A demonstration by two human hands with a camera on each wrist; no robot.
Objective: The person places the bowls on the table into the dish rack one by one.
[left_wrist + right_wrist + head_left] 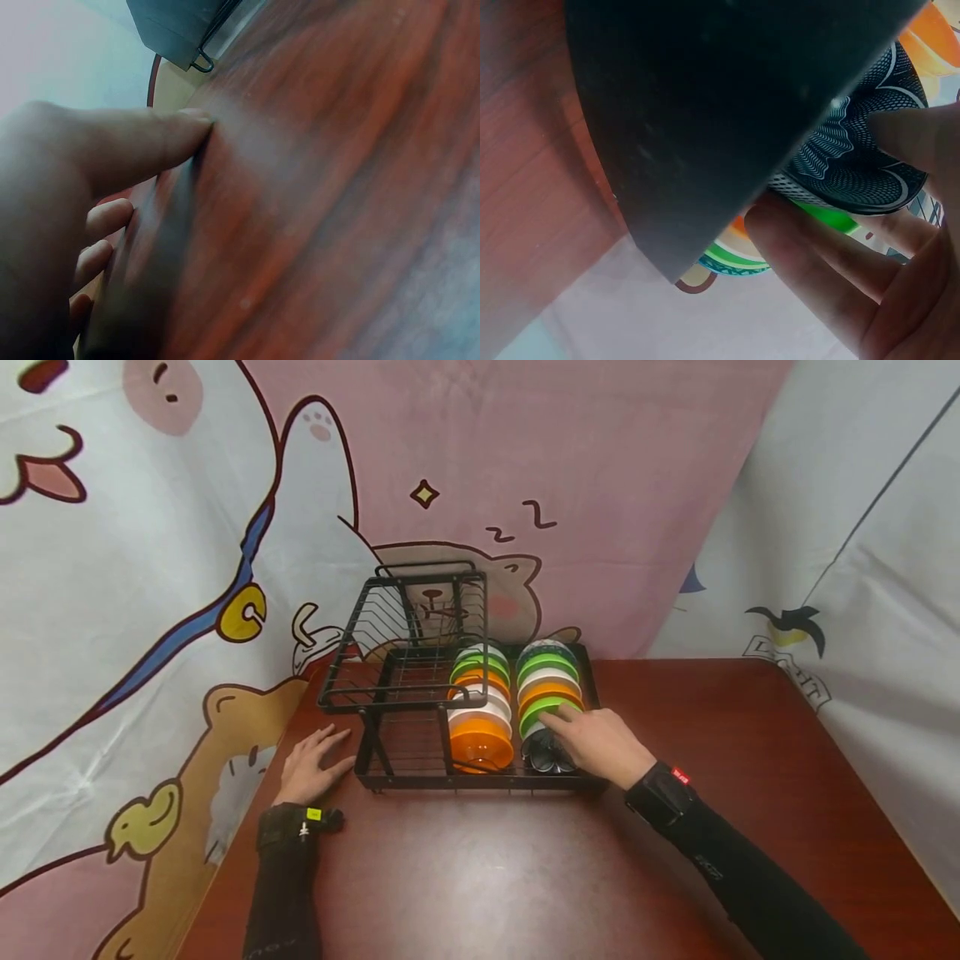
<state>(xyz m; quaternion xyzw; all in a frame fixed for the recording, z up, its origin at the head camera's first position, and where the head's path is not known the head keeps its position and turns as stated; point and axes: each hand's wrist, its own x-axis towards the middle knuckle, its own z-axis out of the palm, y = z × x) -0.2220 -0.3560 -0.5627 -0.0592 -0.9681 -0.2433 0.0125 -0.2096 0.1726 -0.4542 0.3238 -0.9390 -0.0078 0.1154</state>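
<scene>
My right hand (603, 745) is at the front of the right-hand row of bowls in the black dish rack (480, 782). It pinches a black bowl with white wavy patterns (836, 146), thumb inside the bowl and fingers behind it. A green bowl (530, 714) stands on edge right behind that one. To the left, an orange bowl (480, 745) fronts the second row. My left hand (309, 768) rests on the table beside the rack's left front corner, fingers spread and holding nothing. In the left wrist view its thumb (150, 142) lies along the wood.
An upper wire tier (405, 693) of the rack rises over its left half. More white, orange and green bowls stand on edge in both rows. The reddish-brown table (720, 752) meets a cartoon-printed cloth (600, 460) at the back and sides.
</scene>
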